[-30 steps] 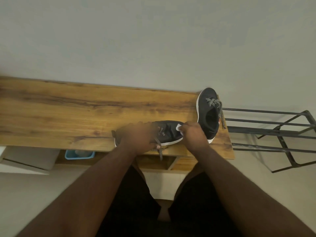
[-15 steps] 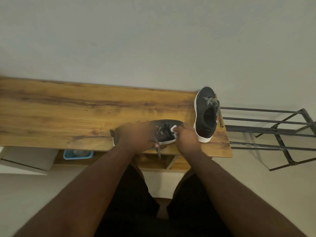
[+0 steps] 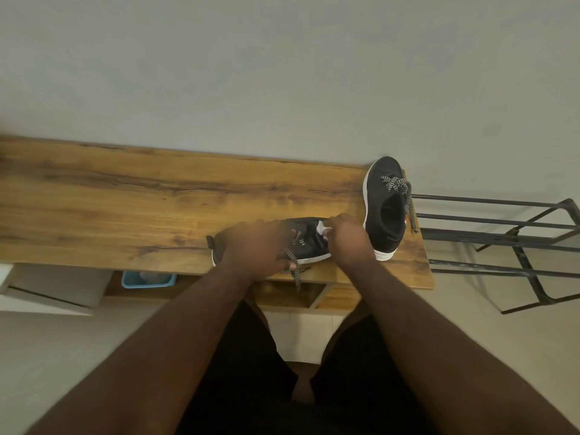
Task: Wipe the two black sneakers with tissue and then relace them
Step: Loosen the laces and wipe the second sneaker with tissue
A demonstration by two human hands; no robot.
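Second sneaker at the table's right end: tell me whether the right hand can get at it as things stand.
Probably yes. The right hand, pressing tissue on the near sneaker, sits just beside the second sneaker, with nothing between them. But its grip is occupied by the tissue.

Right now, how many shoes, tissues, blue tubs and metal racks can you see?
Black sneakers: 2, the near sneaker and the far sneaker
White tissue: 1
Blue tub: 1
Black metal rack: 1
Total: 5

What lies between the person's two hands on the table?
In the head view, the near sneaker lies between the left hand and right hand, with white tissue at the right fingers.
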